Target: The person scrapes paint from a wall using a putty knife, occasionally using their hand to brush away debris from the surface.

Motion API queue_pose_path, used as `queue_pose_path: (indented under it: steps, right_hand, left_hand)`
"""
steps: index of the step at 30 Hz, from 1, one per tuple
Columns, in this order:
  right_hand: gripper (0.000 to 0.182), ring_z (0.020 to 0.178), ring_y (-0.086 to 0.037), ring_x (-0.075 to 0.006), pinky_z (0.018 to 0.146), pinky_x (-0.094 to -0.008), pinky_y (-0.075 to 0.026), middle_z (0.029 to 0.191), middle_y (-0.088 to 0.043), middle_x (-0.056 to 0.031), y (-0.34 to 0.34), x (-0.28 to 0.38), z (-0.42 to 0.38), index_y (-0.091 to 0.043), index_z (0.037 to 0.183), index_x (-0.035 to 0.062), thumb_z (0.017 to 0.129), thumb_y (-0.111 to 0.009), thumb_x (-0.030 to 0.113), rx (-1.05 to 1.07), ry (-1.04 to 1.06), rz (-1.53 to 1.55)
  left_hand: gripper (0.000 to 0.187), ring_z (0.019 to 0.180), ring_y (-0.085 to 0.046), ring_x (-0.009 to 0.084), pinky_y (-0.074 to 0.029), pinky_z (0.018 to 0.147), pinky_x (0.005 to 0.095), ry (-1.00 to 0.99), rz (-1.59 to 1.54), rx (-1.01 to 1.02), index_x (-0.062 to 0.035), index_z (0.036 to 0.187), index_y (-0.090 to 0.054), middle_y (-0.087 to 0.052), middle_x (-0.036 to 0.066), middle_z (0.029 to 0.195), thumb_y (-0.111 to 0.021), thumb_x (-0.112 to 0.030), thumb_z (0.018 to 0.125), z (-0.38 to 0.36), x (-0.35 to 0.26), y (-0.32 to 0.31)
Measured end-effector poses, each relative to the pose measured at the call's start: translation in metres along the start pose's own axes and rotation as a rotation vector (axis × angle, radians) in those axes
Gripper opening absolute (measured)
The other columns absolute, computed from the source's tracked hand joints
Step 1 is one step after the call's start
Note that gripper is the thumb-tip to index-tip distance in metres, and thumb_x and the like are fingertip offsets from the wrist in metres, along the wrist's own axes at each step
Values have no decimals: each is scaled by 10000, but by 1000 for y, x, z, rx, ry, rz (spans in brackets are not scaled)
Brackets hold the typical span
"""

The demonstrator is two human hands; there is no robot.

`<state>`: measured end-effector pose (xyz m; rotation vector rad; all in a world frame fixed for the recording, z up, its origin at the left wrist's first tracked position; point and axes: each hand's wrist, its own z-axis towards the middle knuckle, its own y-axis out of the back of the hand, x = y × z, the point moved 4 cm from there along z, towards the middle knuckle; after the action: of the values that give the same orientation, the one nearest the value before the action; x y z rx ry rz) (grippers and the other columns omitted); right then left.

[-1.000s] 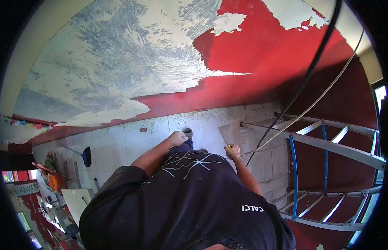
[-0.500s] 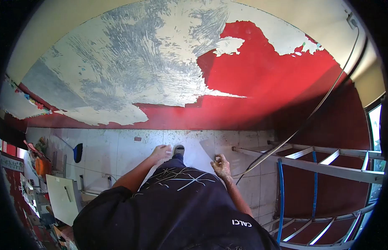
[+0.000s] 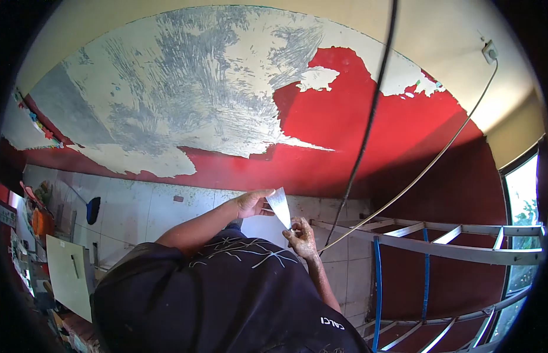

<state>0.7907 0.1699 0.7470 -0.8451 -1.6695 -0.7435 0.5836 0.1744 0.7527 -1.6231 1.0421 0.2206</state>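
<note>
My right hand (image 3: 301,238), dusty with pale specks, grips the narrow handle end of a putty knife in front of my body. The putty knife's flared, light-coloured blade (image 3: 279,207) points up toward the wall. My left hand (image 3: 254,204) is at the left edge of the blade, its thumb at the upper corner and its fingers apart below. Whether those fingers press on the blade cannot be made out. Beyond my hands stands a wall (image 3: 356,123), partly red, with a large scraped patch (image 3: 209,88) of grey and cream.
A metal ladder (image 3: 450,242) with blue straps is on my right. A dark cable (image 3: 371,117) and a pale cord (image 3: 430,167) cross the view, the cord running to a wall socket (image 3: 490,52). On the left are a broom (image 3: 93,210) and a pale cabinet (image 3: 68,276).
My left hand has moved right and up to the blade, which has turned more upright. My right hand stays near the same place. The view has shifted slightly, and the dark cable now hangs across it.
</note>
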Motion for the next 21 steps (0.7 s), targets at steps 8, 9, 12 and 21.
queue_pose_path:
  steps: [8, 9, 12, 21]
  right_hand:
    - [328, 600, -488, -81, 493, -225, -369, 815, -553, -16, -6, -20, -11, -514, 1066, 71, 775, -658, 21, 60, 30, 255]
    - [319, 589, -488, -89, 491, -231, -373, 802, -552, -22, -10, -20, -10, -514, 1071, 74, 785, -643, 15, 57, 37, 369]
    - [293, 555, -488, -114, 490, -248, -387, 762, -546, -38, -20, -11, -4, -509, 1086, 82, 818, -597, 6, 76, 45, 603]
    - [150, 555, -521, -146, 524, -260, -423, 681, -530, -46, -31, 7, 9, -513, 1000, 49, 927, -447, 163, 188, -61, 466]
  left_hand:
    - [422, 972, -578, 216, -452, 867, 390, 21, -31, 85, -132, 1125, -547, -598, 67, 1084, -638, -414, 825, -7, 7, -3]
    - [444, 987, -572, 217, -451, 870, 388, 3, -35, 119, -133, 1146, -534, -584, 70, 1108, -643, -415, 821, -9, 5, -4]
    - [510, 1046, -547, 225, -446, 888, 388, -22, -25, 202, -129, 1212, -493, -547, 77, 1174, -652, -409, 815, -14, -2, -6]
    - [489, 1071, -542, 213, -436, 908, 373, 38, 49, 98, -118, 1216, -490, -569, 57, 1147, -651, -371, 829, -15, 24, -1]
